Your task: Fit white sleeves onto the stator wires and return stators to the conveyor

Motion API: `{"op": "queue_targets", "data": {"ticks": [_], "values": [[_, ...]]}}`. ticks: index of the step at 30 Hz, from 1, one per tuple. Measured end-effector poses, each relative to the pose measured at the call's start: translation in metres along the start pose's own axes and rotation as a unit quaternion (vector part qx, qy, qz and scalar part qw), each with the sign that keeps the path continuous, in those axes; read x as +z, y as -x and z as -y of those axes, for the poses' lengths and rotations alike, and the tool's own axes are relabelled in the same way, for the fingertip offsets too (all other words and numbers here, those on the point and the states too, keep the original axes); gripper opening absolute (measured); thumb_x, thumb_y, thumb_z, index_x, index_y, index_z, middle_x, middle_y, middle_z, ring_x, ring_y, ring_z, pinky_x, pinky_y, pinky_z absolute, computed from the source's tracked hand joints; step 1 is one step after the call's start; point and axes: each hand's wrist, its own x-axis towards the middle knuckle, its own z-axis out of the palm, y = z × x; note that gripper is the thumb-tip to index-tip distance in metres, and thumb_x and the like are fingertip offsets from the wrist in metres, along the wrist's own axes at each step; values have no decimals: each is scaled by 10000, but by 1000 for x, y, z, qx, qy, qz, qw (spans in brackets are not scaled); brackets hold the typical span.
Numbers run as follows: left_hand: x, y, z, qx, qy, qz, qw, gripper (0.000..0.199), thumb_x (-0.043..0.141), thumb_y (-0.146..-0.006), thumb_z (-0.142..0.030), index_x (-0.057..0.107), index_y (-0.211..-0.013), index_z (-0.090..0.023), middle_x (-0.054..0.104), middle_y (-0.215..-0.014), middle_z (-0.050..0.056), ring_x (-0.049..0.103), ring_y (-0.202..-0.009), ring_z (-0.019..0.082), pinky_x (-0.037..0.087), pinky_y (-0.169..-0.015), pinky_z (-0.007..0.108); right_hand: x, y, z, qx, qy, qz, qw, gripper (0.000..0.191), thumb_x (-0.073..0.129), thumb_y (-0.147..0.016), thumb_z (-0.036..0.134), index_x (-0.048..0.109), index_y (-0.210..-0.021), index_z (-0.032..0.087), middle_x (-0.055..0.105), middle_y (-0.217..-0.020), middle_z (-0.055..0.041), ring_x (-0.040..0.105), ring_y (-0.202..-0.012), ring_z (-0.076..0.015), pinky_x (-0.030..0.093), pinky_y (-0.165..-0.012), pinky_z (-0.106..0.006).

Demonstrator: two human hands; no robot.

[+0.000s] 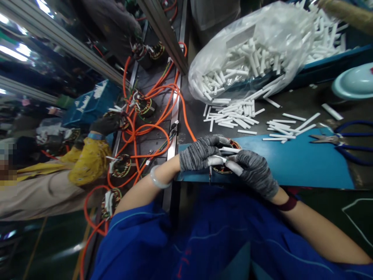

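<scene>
Both hands wear grey knitted gloves with whitish fingertips. My left hand (199, 154) is closed at the left side of a round wound coil (223, 169), its fingertips pinching a thin white sleeve (217, 157). From the right, my right hand (256, 171) comes over the same coil, thumb and fingers pressed together by the sleeve's other end. Another white tube (230, 149) lies across the coil between the hands. The coil rests on a blue mat (291, 163) and is largely hidden under the fingers. An orange cable (185, 111) runs to it from the upper left.
Loose white tubes (233, 114) lie beyond the mat, below a plastic bag (201, 74) of tubes. Blue-handled scissors (339, 140) and a light blue container (354, 83) are at right. At left, a conveyor (157, 147) carries coils and orange cables; a co-worker's gloved hand (106, 123) reaches there.
</scene>
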Motion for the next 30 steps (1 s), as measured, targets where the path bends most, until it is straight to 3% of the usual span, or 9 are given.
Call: {"op": "queue_targets", "data": {"ticks": [5, 8, 12, 15, 17, 20, 22, 27, 30], "values": [[19, -14, -10, -17, -186, 18, 982, 401, 669, -950, -449, 713, -1290, -241, 559, -1524, 129, 443, -1473, 333, 321, -1227, 591, 1, 13, -10, -18, -34, -58, 998, 242, 705, -920, 294, 663, -1149, 228, 693, -963, -49, 679, -778, -184, 575, -746, -342], [17, -29, -16, 3, -194, 40, 980, 427, 669, -944, -498, 699, -1312, -282, 527, -1561, 107, 462, -1463, 330, 334, -1221, 596, -12, 16, -10, -58, -60, -73, 994, 275, 683, -898, 188, 599, -1152, 251, 649, -967, -28, 656, -783, -176, 572, -748, -341], [-22, -25, -4, 33, -55, 35, 997, 547, 619, -960, -577, 659, -1367, -214, 564, -1511, 167, 587, -1354, 304, 515, -1103, 471, -25, 20, 0, -154, -12, -11, 988, 176, 631, -929, 148, 645, -1055, 270, 692, -896, -12, 675, -792, -168, 551, -703, -296], [-44, 3, 17, -23, 82, 75, 993, 506, 603, -991, -531, 649, -1391, -225, 685, -1363, 137, 665, -1268, 241, 539, -1089, 382, -18, 22, 1, -222, 61, 45, 972, 174, 608, -959, 166, 717, -1053, 263, 728, -856, -21, 670, -753, -163, 531, -672, -284], [-43, 26, 29, -69, 140, 79, 985, 426, 592, -1014, -458, 678, -1365, -233, 672, -1396, 133, 654, -1294, 246, 540, -1096, 385, -7, 22, -5, -215, 96, 49, 971, 220, 598, -963, 157, 752, -1079, 263, 749, -884, -41, 683, -810, -184, 549, -736, -312], [-24, 56, 29, -127, 133, 53, 982, 419, 538, -1044, -371, 614, -1446, -277, 572, -1520, 109, 568, -1393, 265, 505, -1145, 442, 3, 18, -22, -159, 113, 63, 979, 291, 560, -968, 133, 767, -1116, 274, 767, -1010, -65, 690, -980, -221, 561, -892, -379], [-5, 69, 15, -164, 58, 17, 985, 450, 540, -1042, -353, 575, -1484, -272, 584, -1508, 100, 587, -1374, 269, 499, -1157, 442, -2, 15, -36, -111, 120, 76, 984, 307, 558, -974, 157, 751, -1179, 279, 755, -1155, -76, 666, -1116, -245, 534, -1006, -442], [48, 73, -44, -299, -184, -93, 932, 561, 609, -1004, -400, 510, -1536, -250, 760, -1235, 112, 790, -944, 292, 655, -915, 429, -52, 0, -64, -10, 235, 1, 972, 269, 634, -955, 282, 741, -1201, 263, 694, -1325, -98, 580, -1277, -340, 416, -1121, -608], [67, 61, -66, -295, -246, -132, 914, 587, 545, -1039, -398, 427, -1585, -219, 791, -1128, 116, 797, -825, 280, 684, -765, 400, -74, -12, -69, 13, 297, -7, 955, 252, 596, -978, 298, 769, -1124, 187, 688, -1320, -177, 560, -1295, -404, 408, -1099, -630]]}}
